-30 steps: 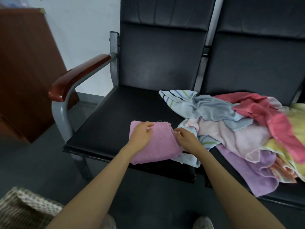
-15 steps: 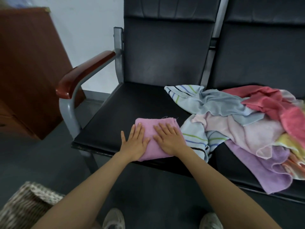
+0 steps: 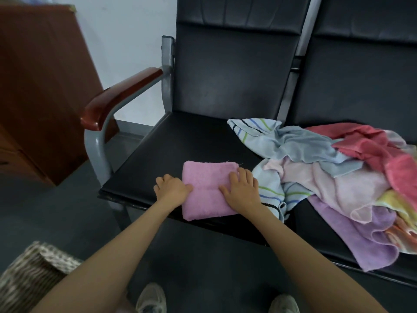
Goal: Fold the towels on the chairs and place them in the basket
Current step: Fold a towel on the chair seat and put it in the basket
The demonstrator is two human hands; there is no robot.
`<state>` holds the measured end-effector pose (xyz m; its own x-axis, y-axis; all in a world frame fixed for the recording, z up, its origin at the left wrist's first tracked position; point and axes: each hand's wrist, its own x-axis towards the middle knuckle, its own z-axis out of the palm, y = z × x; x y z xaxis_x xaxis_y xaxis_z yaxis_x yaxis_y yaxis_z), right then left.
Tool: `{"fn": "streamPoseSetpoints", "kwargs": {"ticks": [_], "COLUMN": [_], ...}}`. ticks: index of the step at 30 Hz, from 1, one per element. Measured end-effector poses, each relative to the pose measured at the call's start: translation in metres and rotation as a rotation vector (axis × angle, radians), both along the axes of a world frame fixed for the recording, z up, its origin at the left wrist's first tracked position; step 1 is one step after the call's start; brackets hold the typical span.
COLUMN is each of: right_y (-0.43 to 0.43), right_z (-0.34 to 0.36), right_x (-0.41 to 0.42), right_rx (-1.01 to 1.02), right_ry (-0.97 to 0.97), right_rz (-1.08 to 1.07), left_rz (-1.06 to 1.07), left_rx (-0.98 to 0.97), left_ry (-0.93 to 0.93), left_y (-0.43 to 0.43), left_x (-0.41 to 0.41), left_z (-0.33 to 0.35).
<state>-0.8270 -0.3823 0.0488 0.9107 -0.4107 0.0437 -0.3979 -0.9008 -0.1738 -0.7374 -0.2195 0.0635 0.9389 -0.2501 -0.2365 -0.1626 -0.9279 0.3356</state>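
"Pink towel [image 3: 208,190] first: where does it lie?"

"Folded, on the front part of the left chair seat [image 3: 180,141]. Its near edge runs along the seat's front lip, and the near left corner pokes just over it."

"Which way does it run?"

"It is close to square, so the long axis is hard to call. It looks a little longer from the front of the seat toward the backrest. A crease crosses it from side to side, about halfway up. The far edge shows a few loose threads."

"And the hands?"

"The left hand [image 3: 172,188] sits at the towel's left edge, thumb on top and fingers curled down beside it. Whether they reach under the cloth I cannot tell. The right hand [image 3: 242,190] lies flat on the right half, palm down, fingers straight and spread toward the far right corner."

"What crowds it?"

"On the right a striped pale-blue towel [image 3: 270,193] touches its edge, part of a loose pile of towels [image 3: 327,177] spread across both seats."

"Any room?"

"Bare black seat lies to the left and behind, out to the armrest [image 3: 121,93]. A woven basket [image 3: 33,274] stands on the floor at lower left, well apart from the towel and partly hidden by the left forearm."
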Motion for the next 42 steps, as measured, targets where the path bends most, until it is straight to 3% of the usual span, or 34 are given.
{"fn": "streamPoseSetpoints", "kwargs": {"ticks": [7,12,19,24,29,32,38,40,42], "right_y": [0.038,0.055,0.07,0.051,0.007,-0.008,-0.019,-0.02,-0.019], "right_z": [0.006,0.003,-0.005,0.023,0.042,0.046,0.066,0.069,0.07], "right_x": [0.021,0.029,0.022,0.017,0.002,-0.011,-0.036,-0.041,-0.04], "right_rx": [0.159,0.184,0.133,0.968,1.237,1.384,1.312,1.112,0.747], "right_ry": [0.013,0.035,-0.133,-0.351,-0.266,-0.29,-0.275,-0.276,-0.276], "right_rz": [-0.052,-0.093,0.031,-0.081,-0.069,-0.003,0.205,0.222,0.222], "left_rz": [0.137,0.19,0.111,0.132,0.072,-0.047,-0.286,-0.342,-0.362], "left_rx": [-0.155,-0.311,-0.576,-0.826,-0.983,-0.945,-0.605,-0.555,-0.545], "left_ry": [0.104,0.043,0.062,0.239,0.431,0.406,-0.028,-0.092,-0.131], "left_y": [0.046,0.055,0.058,0.058,0.054,0.049,0.035,0.032,0.032], "left_x": [0.017,0.011,0.008,0.006,-0.003,-0.008,-0.007,-0.009,-0.01], "left_z": [0.009,0.012,0.019,0.038,0.058,0.061,0.056,0.053,0.051]}}
